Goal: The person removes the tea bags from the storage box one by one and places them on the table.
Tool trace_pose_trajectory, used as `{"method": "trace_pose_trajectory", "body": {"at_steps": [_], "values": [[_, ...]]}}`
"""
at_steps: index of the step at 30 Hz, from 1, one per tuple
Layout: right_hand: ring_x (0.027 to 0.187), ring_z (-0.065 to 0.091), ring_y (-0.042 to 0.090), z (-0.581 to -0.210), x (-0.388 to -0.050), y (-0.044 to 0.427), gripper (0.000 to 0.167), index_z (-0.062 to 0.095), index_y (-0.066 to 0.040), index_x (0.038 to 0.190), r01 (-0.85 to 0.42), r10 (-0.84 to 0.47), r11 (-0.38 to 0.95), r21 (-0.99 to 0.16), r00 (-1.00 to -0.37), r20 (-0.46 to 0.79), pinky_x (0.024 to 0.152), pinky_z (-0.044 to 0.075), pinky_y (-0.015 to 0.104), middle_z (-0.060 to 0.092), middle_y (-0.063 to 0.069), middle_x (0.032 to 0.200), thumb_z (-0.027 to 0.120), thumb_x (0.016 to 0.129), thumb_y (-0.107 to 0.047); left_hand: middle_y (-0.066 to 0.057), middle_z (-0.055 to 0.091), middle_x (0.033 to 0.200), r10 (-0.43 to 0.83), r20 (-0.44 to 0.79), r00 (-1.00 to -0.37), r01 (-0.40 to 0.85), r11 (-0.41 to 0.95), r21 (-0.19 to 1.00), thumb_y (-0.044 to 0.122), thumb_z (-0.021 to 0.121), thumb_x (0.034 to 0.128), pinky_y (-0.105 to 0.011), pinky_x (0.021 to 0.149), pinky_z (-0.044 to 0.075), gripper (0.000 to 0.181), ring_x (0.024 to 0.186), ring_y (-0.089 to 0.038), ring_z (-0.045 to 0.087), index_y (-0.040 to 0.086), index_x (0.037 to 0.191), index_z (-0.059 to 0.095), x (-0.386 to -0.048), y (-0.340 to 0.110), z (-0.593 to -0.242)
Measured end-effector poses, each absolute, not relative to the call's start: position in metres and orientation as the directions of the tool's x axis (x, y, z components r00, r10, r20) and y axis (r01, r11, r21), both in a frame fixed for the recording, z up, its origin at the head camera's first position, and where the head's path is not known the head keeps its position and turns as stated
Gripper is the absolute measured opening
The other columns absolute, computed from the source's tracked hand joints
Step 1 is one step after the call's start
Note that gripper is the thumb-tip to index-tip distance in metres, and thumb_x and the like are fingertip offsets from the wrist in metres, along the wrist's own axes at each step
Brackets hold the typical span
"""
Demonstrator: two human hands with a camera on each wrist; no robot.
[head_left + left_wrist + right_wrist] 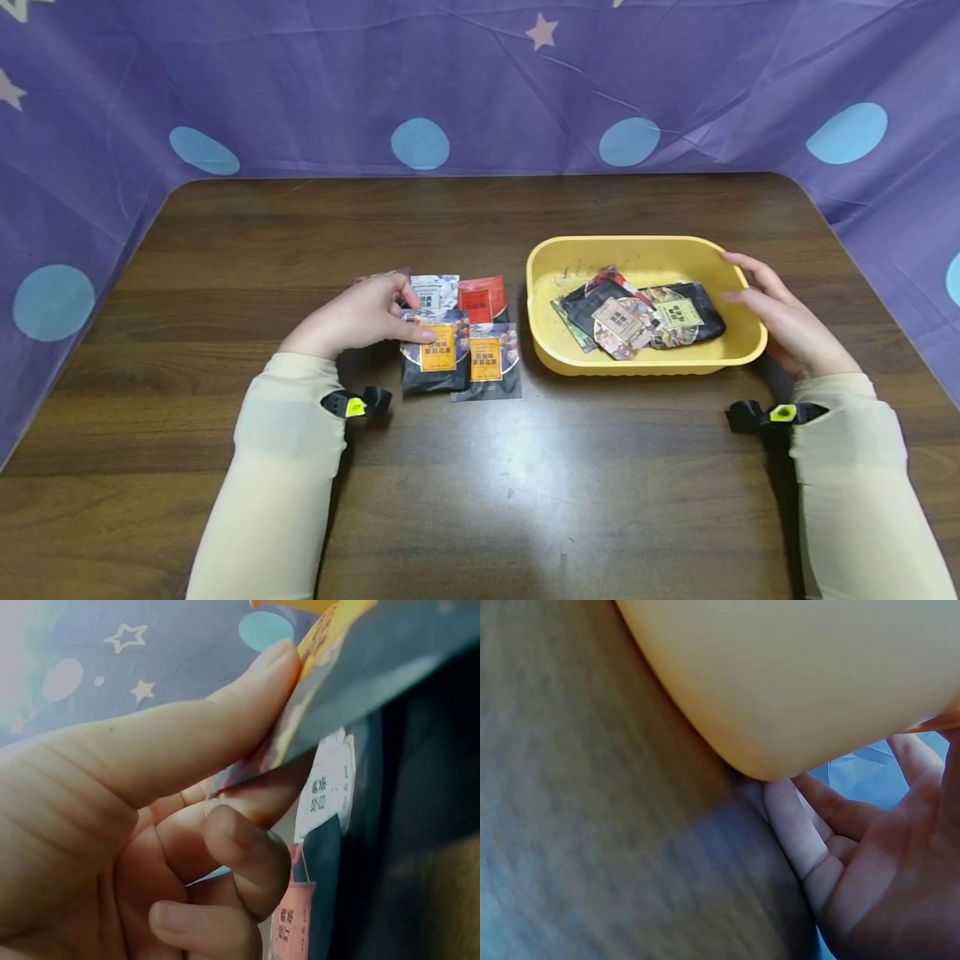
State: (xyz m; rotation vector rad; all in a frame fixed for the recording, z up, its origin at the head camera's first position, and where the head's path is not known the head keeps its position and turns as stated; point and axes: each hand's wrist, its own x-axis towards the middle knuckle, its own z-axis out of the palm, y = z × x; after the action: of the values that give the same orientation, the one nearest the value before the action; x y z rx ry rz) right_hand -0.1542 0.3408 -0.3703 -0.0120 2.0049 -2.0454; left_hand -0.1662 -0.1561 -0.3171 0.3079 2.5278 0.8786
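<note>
My left hand [356, 321] pinches a dark sachet with an orange label [438, 358] between thumb and fingers, its edge lifted in the left wrist view. Beside it lies another orange-labelled sachet [491, 367]. Behind these are a red sachet [483, 302] and a whitish one [441, 290], partly covered. At the right, my right hand [795, 321] holds the end of a yellow plastic basin [551, 346], thumb over the rim and fingers along the outside. In the right wrist view, fingertips touch the basin's lower corner. Several sachets [626, 321] lie overlapping inside the basin.
A brown wooden table [525, 492] carries everything. Purple cloth [480, 92] with stars and blue dots hangs behind and at both sides. A reddish sachet edge [382, 273] shows behind the left hand, mostly hidden.
</note>
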Motion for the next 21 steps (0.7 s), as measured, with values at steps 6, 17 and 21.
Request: {"method": "trace_pose_trajectory", "body": {"at_steps": [6, 17, 21], "values": [[0.090, 0.064, 0.005, -0.3700, -0.1540, 0.3403, 0.047, 0.039, -0.034, 0.139, 0.195, -0.203, -0.007, -0.981, -0.961, -0.190, 0.064, 0.057, 0.031, 0.042, -0.005, 0.126, 0.046, 0.102, -0.006, -0.004, 0.044, 0.073, 0.376, -0.324, -0.868, 0.101, 0.772, 0.627, 0.021, 0.084, 0.0801, -0.028, 0.059, 0.033, 0.041, 0.062, -0.015, 0.039, 0.000, 0.101, 0.055, -0.1691, -0.1578, -0.3219], [0.093, 0.062, 0.004, -0.3701, -0.1547, 0.3409, 0.047, 0.040, -0.034, 0.138, 0.195, -0.198, -0.005, -0.981, -0.962, -0.190, 0.065, 0.057, 0.029, 0.041, -0.006, 0.127, 0.046, 0.102, -0.006, -0.005, 0.046, 0.077, 0.345, -0.366, -0.864, 0.058, 0.792, 0.608, 0.025, 0.084, 0.0801, -0.031, 0.063, 0.034, 0.043, 0.071, -0.018, 0.041, 0.003, 0.102, 0.054, -0.1672, -0.1566, -0.3242], [0.093, 0.062, 0.003, -0.3701, -0.1549, 0.3413, 0.047, 0.040, -0.035, 0.139, 0.196, -0.197, -0.003, -0.981, -0.961, -0.192, 0.065, 0.057, 0.029, 0.041, -0.007, 0.127, 0.046, 0.102, -0.006, -0.006, 0.048, 0.081, 0.313, -0.387, -0.868, 0.038, 0.817, 0.576, 0.027, 0.083, 0.0805, -0.031, 0.065, 0.035, 0.042, 0.075, -0.020, 0.044, 0.003, 0.102, 0.055, -0.1667, -0.1546, -0.3242]]}}
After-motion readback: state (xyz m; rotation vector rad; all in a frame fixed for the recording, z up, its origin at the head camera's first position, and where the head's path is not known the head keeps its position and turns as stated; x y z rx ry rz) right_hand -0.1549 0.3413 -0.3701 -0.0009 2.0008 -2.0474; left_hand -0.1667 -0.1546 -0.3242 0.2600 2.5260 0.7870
